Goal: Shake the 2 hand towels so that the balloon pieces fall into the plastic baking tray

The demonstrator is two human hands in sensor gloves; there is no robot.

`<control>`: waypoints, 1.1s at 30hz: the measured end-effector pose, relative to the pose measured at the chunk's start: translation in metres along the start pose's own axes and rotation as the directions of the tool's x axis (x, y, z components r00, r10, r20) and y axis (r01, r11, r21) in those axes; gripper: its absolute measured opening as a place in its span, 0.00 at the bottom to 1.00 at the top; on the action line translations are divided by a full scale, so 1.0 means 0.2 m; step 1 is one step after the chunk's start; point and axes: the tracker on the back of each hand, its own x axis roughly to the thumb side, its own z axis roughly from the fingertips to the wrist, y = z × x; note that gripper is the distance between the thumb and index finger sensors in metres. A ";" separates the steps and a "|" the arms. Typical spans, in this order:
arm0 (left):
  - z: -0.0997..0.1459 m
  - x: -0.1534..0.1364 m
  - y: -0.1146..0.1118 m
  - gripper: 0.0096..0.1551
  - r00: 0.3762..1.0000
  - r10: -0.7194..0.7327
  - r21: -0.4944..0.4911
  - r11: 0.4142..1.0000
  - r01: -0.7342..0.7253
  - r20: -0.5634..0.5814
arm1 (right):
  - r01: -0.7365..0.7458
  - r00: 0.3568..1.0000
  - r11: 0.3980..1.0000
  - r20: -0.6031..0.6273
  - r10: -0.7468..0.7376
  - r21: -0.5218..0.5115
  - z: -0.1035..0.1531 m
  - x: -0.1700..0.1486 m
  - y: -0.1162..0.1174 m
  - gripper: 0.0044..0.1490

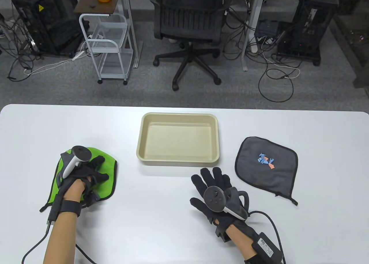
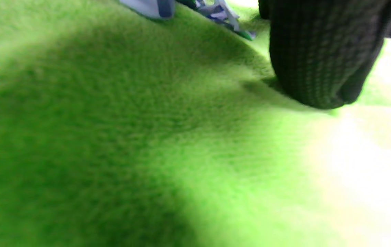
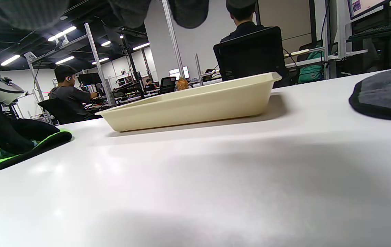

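Observation:
A green hand towel [image 1: 109, 172] lies at the table's left, and my left hand [image 1: 96, 172] rests on top of it with fingers stretched forward. Up close, one gloved fingertip [image 2: 318, 68] touches the green towel [image 2: 113, 137], with small balloon pieces [image 2: 222, 13] just beyond it. A grey hand towel [image 1: 259, 177] lies flat at the right, carrying blue and orange balloon pieces [image 1: 266, 160]. Between the two towels sits the beige plastic baking tray [image 1: 178, 159], with nothing inside. My right hand [image 1: 212, 179] lies flat on the table in front of the tray, fingers spread, holding nothing.
From the right wrist, the tray [image 3: 195, 103] is ahead, the grey towel [image 3: 387, 92] at the right and the green towel [image 3: 10, 154] at the left. Behind the table stand an office chair [image 1: 188, 25], a white cart [image 1: 108, 45] and floor cables. People sit at distant desks.

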 end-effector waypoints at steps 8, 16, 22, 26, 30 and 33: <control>0.16 0.03 -0.14 0.53 0.998 -0.053 -0.086 0.995 0.052 -0.019 | 0.005 1.000 1.000 -0.002 -0.005 -0.008 0.00 -0.01 -0.02 0.49; 0.32 0.19 -0.32 0.53 0.998 -0.064 -0.116 0.991 0.062 -0.016 | 0.005 1.000 1.000 -0.021 -0.005 -0.017 0.00 -0.04 -0.04 0.49; 0.44 0.45 -0.49 0.54 0.993 -0.113 -0.141 0.983 0.115 0.025 | 0.014 0.999 0.999 -0.035 -0.015 -0.033 0.01 -0.07 -0.06 0.49; 0.51 0.63 -0.60 0.54 0.989 -0.140 -0.146 0.978 0.146 0.052 | 0.014 0.999 0.999 -0.046 -0.015 -0.037 0.01 -0.09 -0.08 0.49; 0.57 0.81 -0.70 0.53 0.986 -0.157 -0.165 0.972 0.166 0.064 | 0.016 0.998 0.999 -0.057 -0.018 -0.042 0.01 -0.12 -0.09 0.49; 0.61 0.91 -0.76 0.53 0.983 -0.172 -0.171 0.968 0.182 0.069 | 0.017 0.998 0.999 -0.062 -0.020 -0.048 0.02 -0.13 -0.10 0.49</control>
